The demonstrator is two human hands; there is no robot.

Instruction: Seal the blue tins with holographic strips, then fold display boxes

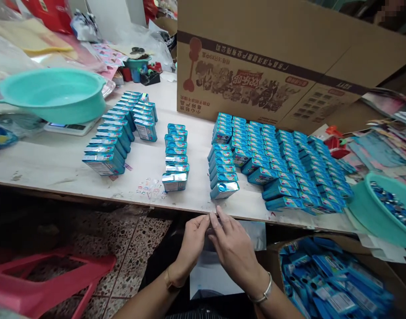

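My left hand (pixel 193 239) is at the table's front edge, with its thumb and fingers pinched together. Whatever the pinch holds is too small or too clear to make out. My right hand (pixel 234 243) meets it at the fingertips, its fingers stretched forward and slightly apart. Under both hands, a pale glossy sheet (pixel 216 279) lies across my lap, and a shiny silvery piece (pixel 257 234) shows beyond the right hand. Just ahead on the table stands a short row of blue boxes (pixel 224 190). Another row of blue boxes (pixel 175 181) is to its left.
Blue boxes crowd the right (pixel 289 177) and left (pixel 105 161) of the white table (pixel 146 159). A large carton (pixel 242 48) stands behind. Left are a turquoise basin (pixel 53 97) on a scale (pixel 71 128) and a pink stool (pixel 56 274); right, a filled basin (pixel 369 212) and an open box of blue packs (pixel 335 283).
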